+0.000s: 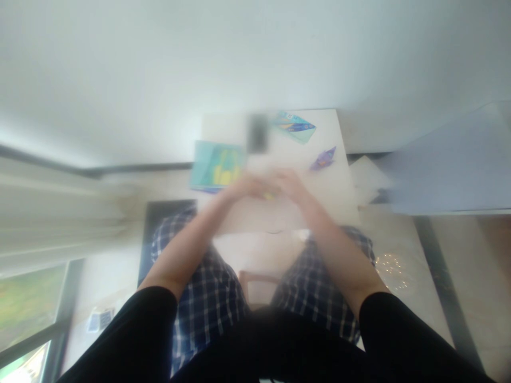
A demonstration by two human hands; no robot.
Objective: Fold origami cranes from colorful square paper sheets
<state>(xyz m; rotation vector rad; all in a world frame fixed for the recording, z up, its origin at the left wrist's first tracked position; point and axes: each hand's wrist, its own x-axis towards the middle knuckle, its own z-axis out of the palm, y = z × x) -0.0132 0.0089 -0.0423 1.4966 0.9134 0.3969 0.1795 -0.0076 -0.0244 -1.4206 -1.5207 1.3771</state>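
Both hands meet over the middle of the white tabletop (279,223), the left hand (247,187) and right hand (291,186) closed together on a small yellow piece (268,196) that peeks out between them, though blur hides the exact grip. Beyond the yellow piece lie a teal booklet (215,166) to its left, a dark blurred object (257,133) straight behind, and a purple folded paper figure (324,158) to its right.

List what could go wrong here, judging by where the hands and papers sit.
1. Both hands, left hand and right hand, meet over a small yellow piece; blur hides the grip, so it may slip.
2. The purple folded figure lies near the table edge; a right-arm sweep might knock it off.
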